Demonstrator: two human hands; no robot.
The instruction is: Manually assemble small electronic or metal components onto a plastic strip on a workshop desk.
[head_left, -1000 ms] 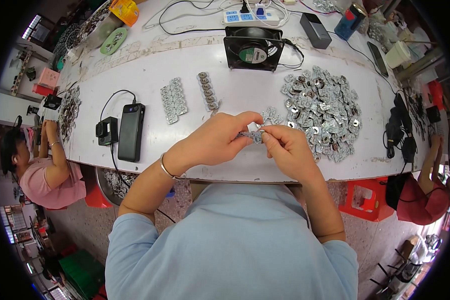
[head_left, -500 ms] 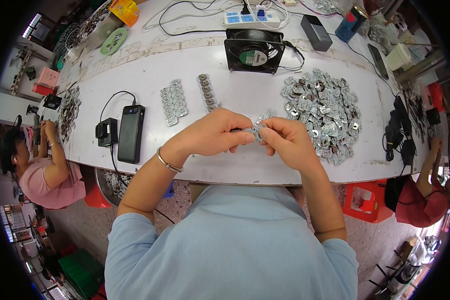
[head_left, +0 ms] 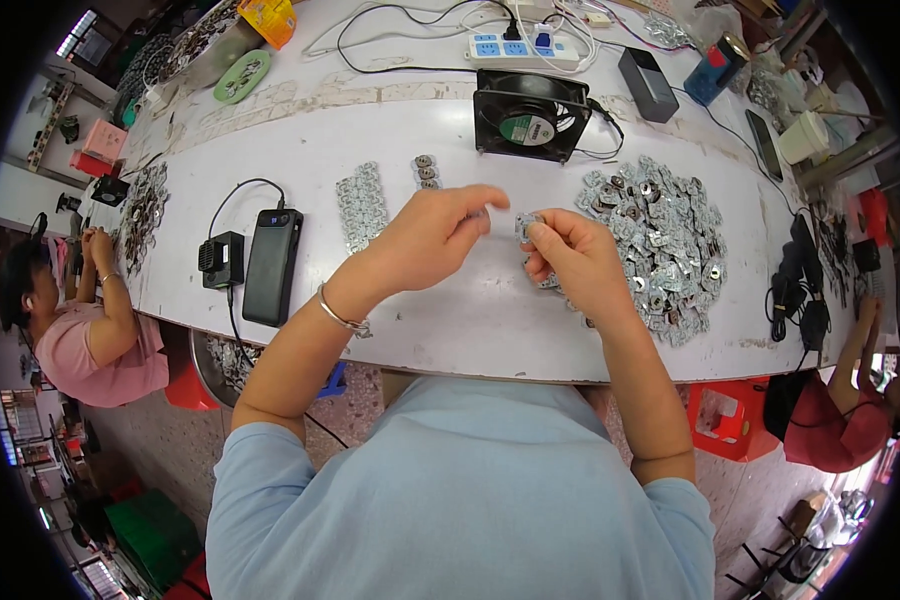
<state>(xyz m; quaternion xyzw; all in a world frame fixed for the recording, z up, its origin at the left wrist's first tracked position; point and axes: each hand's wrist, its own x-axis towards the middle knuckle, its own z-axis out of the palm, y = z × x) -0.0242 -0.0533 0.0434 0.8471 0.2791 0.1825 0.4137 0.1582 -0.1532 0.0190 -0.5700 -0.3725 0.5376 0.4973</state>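
Observation:
My right hand (head_left: 577, 250) pinches a small silvery metal plate (head_left: 523, 226) between thumb and fingertips, just left of a large pile of like metal parts (head_left: 660, 250). My left hand (head_left: 432, 238) is raised over the table, apart from the right one. Its index finger stretches toward the plate, and a small greyish bit (head_left: 478, 214) shows by the thumb, too blurred to name. Behind that hand, a column of parts with round dark centres (head_left: 425, 168) is partly hidden. Left of it lies a neat block of silvery plates (head_left: 361, 205), its near end beside my wrist.
A black fan (head_left: 532, 115) stands beyond my hands, with a white power strip (head_left: 520, 50) and cables behind. On the left lie a black power bank (head_left: 272, 267) and a small black device (head_left: 221, 260). Two people (head_left: 95, 340) (head_left: 845, 420) sit at either side.
My hands have come apart from where they met. The left moved up and left, its index finger stretching out; the right keeps the metal plate. The view has shifted slightly.

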